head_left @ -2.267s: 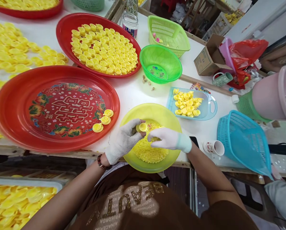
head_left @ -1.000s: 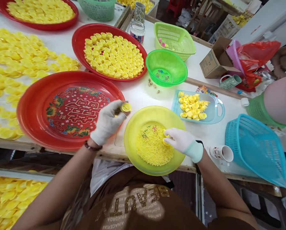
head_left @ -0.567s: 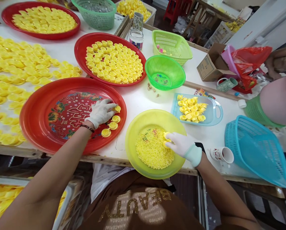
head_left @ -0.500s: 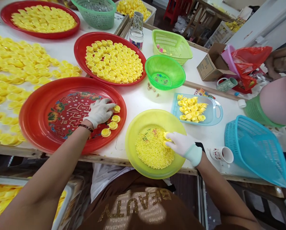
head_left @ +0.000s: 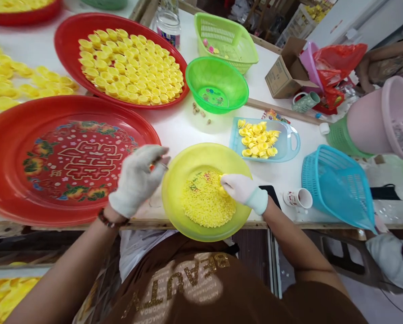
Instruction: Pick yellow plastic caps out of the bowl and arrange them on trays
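My left hand (head_left: 137,180), in a white glove, is over the right rim of the large red tray (head_left: 6,135), its thumb and fingers apart and pointing toward the yellow basin (head_left: 174,166). I see nothing between them. The hand covers the part of the tray where a few yellow cups lay. Inside the basin, small yellow granules (head_left: 208,209) cover the bottom. Gloved as well, my right hand (head_left: 238,186) pinches a small yellow plastic cup (head_left: 223,191) just over the granules; the fingers partly hide it.
Behind stands a red tray (head_left: 64,38) filled with yellow cups. A green bowl (head_left: 218,101), a lime basket (head_left: 226,29) and a light-blue tray (head_left: 285,150) with yellow pieces lie beyond the basin. A mug (head_left: 297,198) and blue basket (head_left: 336,193) are at right. Another person's arm shows far right.
My left hand has come off the row of cups in the red tray and moved toward the basin. My right hand stays at the basin with its cup. The view has shifted.
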{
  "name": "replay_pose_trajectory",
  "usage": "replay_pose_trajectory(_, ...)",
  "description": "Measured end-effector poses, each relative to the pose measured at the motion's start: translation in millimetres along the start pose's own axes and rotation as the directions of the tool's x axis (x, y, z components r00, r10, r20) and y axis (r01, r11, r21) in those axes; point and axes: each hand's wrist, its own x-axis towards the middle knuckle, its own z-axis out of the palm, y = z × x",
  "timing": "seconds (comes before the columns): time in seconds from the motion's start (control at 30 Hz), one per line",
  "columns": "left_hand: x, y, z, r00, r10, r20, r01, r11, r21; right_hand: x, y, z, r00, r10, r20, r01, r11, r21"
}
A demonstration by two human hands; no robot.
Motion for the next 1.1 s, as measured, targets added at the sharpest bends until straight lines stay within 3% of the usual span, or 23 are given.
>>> replay_pose_trajectory(0.07, -14.2, 30.1, 20.6, 0.986, 0.074, 0.149, -0.049, 0.985, -0.168, 0.9, 3.7, -5.6, 0.993, -0.06, -0.103, 0.071, 0.992, 0.104)
replay_pose_trajectory(0.13, -25.8, 50.3, 43.6, 0.946, 0.128, 0.298, -0.053, 0.968, -0.247, 1.0, 6.1, -7.8, 0.991, -0.048, -0.128, 0.062, 0.993, 0.1)
replay_pose_trajectory(0.23, -35.0, 61.3, 71.5, 0.906, 0.123, 0.406, -0.024, 0.97, -0.242, 0.8, 7.4, -3.1, 0.999, 0.048, 0.025, -0.045, 0.995, -0.085)
replay_pose_trajectory(0.33, -38.3, 62.6, 84.1, 0.891, 0.12, 0.438, -0.029, 0.978, -0.208, 1.8, 5.6, 5.3, 0.987, 0.107, 0.12, -0.08, 0.974, -0.21)
replay_pose_trajectory(0.47, -39.8, 67.7, 84.9, 0.876, 0.168, 0.452, -0.079, 0.975, -0.207, 3.1, -1.2, 4.6, 0.999, -0.005, 0.039, 0.008, 0.997, -0.079)
replay_pose_trajectory(0.57, -39.0, 67.3, 77.1, 0.914, 0.149, 0.377, -0.088, 0.981, -0.175, 6.0, -4.8, -3.7, 0.99, -0.13, -0.059, 0.14, 0.969, 0.206)
replay_pose_trajectory(0.67, -38.0, 56.6, 61.5, 0.961, 0.111, 0.252, -0.07, 0.983, -0.168, 17.3, -5.6, -6.6, 0.978, -0.169, -0.119, 0.203, 0.891, 0.405)
replay_pose_trajectory(0.77, -39.2, 42.9, 46.3, 0.985, 0.06, 0.161, -0.023, 0.975, -0.223, 34.8, -10.4, 2.8, 0.982, -0.171, -0.076, 0.186, 0.942, 0.281)
replay_pose_trajectory(0.83, -41.3, 37.6, 41.0, 0.987, 0.018, 0.16, 0.026, 0.963, -0.267, 43.8, -17.4, 13.2, 0.972, -0.223, 0.067, 0.214, 0.968, 0.129)
replay_pose_trajectory(0.93, -45.1, 37.6, 40.7, 0.976, -0.048, 0.213, 0.109, 0.952, -0.285, 46.0, -26.0, 24.3, 0.899, -0.346, 0.269, 0.335, 0.938, 0.089)
replay_pose_trajectory(1.0, -46.4, 40.4, 43.6, 0.97, -0.046, 0.24, 0.113, 0.955, -0.274, 39.6, -25.2, 23.5, 0.883, -0.38, 0.274, 0.362, 0.925, 0.118)
replay_pose_trajectory(1.1, -45.8, 44.0, 50.0, 0.967, -0.006, 0.254, 0.068, 0.97, -0.235, 22.8, -17.2, 9.5, 0.907, -0.386, 0.17, 0.354, 0.915, 0.192)
